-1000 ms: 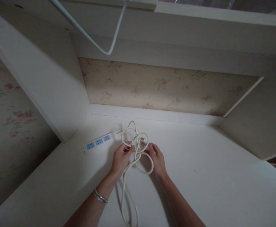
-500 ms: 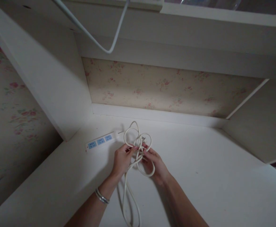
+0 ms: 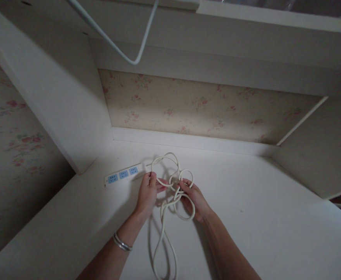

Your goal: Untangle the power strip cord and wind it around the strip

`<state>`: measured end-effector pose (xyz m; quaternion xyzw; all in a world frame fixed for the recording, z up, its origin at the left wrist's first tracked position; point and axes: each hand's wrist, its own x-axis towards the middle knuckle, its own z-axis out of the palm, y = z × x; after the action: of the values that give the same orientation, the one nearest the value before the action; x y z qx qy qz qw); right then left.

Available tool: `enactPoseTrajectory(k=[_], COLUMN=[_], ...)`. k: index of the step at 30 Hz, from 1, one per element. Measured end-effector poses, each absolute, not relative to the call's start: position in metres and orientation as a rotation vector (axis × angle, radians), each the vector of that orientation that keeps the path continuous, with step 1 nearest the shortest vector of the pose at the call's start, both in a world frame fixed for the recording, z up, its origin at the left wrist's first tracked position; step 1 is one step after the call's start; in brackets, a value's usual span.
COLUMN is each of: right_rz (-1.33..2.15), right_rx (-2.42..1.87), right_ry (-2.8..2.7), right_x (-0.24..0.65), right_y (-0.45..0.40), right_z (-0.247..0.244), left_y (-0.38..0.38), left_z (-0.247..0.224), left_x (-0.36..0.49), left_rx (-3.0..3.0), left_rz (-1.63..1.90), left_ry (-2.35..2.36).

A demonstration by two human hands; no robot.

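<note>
- Left hand [image 3: 146, 196]: looks like the thumb and index finger are pinching the side of the big upper loop. The other fingers are partly stretched toward the knotty middle, not balled up.
- Right hand [image 3: 198, 202]: fingers are pinched in on the right side of the tangle, with the thumb on top. Can't tell exactly which strands they've got, or whether the plug is tucked in there.
- The power cord [image 3: 170, 202] is mostly bunched between the two sets of fingers. Loops stick out beyond the fingertips, another curls just below the right fingers, and a long doubled bit trails back between the forearms.
- Power strip [image 3: 123, 174] lies on the tabletop [image 3: 246, 233] off to the left of the left fingers, three blue socket panels facing up. Its cord end points at them.
- Bracelets [image 3: 121, 242] are on the left wrist, well behind the fingers.
- Handling-wise, I'd guess the cord is light and bendy but kinda springy, so loops want to hold their curl. Smooth jacket, probably not too slippery, not fragile either.
- Best grip imo: pinch single strands right beside the crossings. Yanking the trailing length would probably just cinch the tangle, and might drag the strip along too.
</note>
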<state>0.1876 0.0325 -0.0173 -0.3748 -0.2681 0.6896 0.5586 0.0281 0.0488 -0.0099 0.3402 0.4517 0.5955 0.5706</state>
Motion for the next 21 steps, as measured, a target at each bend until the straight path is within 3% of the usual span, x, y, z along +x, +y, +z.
enactPoseTrajectory(k=[8,21], right_rz=[1.637,1.573], right_rx=[-0.889,-0.939], right_ry=[-0.652,-0.656], right_x=[0.188,0.189], right_y=[0.033,0.035], right_z=[-0.017,-0.02], left_y=[0.053,0.052], left_z=[-0.002,0.013], left_x=[0.019,0.006], left_rx=[0.329,0.151], left_rz=[1.361,1.328], left_ry=[0.773,0.534])
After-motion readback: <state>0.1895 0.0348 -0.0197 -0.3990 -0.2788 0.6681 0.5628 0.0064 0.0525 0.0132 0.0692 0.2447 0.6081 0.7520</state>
